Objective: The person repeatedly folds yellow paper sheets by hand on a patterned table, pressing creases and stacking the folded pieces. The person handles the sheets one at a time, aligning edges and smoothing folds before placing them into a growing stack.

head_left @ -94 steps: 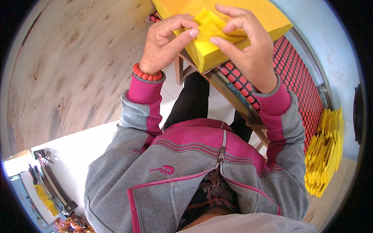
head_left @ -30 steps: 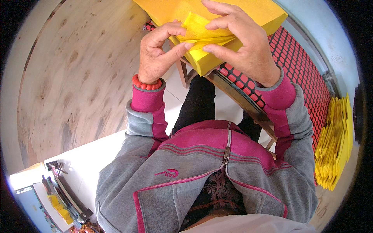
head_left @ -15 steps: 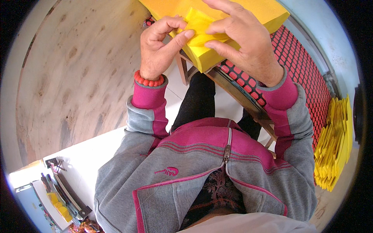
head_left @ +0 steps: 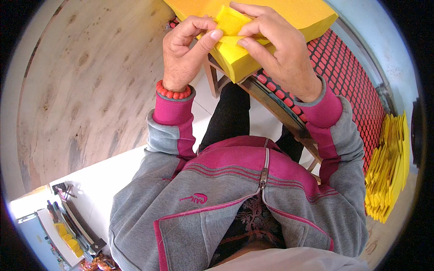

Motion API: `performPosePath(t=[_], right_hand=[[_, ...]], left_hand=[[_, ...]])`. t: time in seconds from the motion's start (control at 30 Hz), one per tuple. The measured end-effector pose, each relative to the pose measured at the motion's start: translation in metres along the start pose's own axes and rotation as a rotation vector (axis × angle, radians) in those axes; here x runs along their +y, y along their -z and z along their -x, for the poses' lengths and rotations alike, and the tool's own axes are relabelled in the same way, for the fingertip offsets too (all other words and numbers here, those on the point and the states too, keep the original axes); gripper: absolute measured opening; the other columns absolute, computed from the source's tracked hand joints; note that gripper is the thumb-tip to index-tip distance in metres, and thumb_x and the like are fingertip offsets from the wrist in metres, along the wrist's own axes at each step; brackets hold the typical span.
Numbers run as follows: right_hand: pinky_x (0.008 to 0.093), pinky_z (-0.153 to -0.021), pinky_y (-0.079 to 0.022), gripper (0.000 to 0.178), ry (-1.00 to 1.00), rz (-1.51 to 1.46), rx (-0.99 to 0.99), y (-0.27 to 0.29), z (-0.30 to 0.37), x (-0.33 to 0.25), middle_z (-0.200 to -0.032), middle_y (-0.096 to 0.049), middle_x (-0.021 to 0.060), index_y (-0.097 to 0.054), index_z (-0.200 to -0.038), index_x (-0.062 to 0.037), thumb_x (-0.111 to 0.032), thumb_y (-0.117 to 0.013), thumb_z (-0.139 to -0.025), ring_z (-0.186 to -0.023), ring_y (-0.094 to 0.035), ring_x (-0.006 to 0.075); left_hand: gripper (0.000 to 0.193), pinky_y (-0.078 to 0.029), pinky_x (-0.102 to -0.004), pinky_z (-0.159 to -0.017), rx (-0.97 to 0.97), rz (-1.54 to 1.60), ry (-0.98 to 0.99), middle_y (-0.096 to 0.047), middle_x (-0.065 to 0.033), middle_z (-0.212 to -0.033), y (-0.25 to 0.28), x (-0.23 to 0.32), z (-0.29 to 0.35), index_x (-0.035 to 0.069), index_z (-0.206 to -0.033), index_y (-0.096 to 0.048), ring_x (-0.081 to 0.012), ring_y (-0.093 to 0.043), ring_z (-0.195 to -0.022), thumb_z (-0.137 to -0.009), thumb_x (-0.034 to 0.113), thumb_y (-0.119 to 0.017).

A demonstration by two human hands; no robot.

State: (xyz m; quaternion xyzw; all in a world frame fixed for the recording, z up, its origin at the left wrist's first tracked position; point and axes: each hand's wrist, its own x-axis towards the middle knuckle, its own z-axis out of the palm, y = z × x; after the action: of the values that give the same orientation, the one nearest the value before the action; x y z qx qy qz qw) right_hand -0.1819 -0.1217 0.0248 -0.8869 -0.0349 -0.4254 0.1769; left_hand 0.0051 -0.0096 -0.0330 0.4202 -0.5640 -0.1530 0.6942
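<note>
A small folded flap of yellow cloth-like material [head_left: 232, 22] stands up between my two hands, above a large yellow box-shaped piece [head_left: 235, 63] of similar material. On its left side, my left hand [head_left: 187, 47] pinches the flap between thumb and fingers; a red bead bracelet [head_left: 173, 92] circles that wrist. From the right, my right hand [head_left: 282, 49] grips the flap's other edge between thumb and forefinger, its remaining fingers curled loosely above. Whether the flap is joined to the box-shaped piece cannot be made out.
A wooden board [head_left: 86, 90] fills the left side. Under the yellow piece is a wooden-framed bench with a red-and-black patterned cover [head_left: 348, 77]. A stack of folded yellow pieces [head_left: 386, 167] stands at the right by a pale blue wall [head_left: 393, 54].
My right hand has moved slightly left and its fingers have closed in on the flap. The flap now stands flatter and squarer. My left hand has barely shifted.
</note>
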Motion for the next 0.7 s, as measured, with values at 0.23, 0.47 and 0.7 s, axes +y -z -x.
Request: performPosePath(t=[0.23, 0.47, 0.7], right_hand=[[0.0367, -0.083, -0.053, 0.011, -0.046, -0.174, 0.072, -0.006, 0.000, 0.001, -0.116, -0.066, 0.0286, -0.062, -0.094, 0.0013, -0.007, -0.069, -0.090, -0.097, -0.067, 0.0376], [0.0357, -0.083, -0.053, 0.013, -0.006, -0.040, 0.079, -0.003, 0.001, 0.000, -0.114, -0.067, 0.0269, -0.063, -0.095, 0.0008, -0.007, -0.071, -0.088, -0.097, -0.068, 0.0356], [0.0341, -0.083, -0.055, 0.019, 0.143, 0.146, -0.143, 0.030, -0.008, -0.008, -0.111, -0.069, 0.0150, -0.067, -0.096, -0.0024, -0.007, -0.077, -0.081, -0.099, -0.069, 0.0291]], left_hand=[[0.017, -0.049, -0.0277, -0.092, -0.052, 0.029, -0.058, -0.069, -0.0038, -0.104, 0.006, 0.000, -0.002, -0.001, -0.105, -0.068, -0.0123, -0.063, -0.101, -0.089, 0.003, -0.073], [0.016, -0.051, -0.0261, -0.086, -0.033, -0.178, -0.114, -0.070, -0.0012, -0.097, 0.001, -0.004, -0.004, 0.002, -0.102, -0.069, -0.0103, -0.064, -0.093, -0.088, 0.006, -0.076], [0.012, -0.052, -0.0230, -0.079, 0.026, -0.067, -0.039, -0.070, -0.0012, -0.094, -0.005, 0.000, -0.002, 0.001, -0.101, -0.067, -0.0079, -0.065, -0.089, -0.092, 0.006, -0.073]])
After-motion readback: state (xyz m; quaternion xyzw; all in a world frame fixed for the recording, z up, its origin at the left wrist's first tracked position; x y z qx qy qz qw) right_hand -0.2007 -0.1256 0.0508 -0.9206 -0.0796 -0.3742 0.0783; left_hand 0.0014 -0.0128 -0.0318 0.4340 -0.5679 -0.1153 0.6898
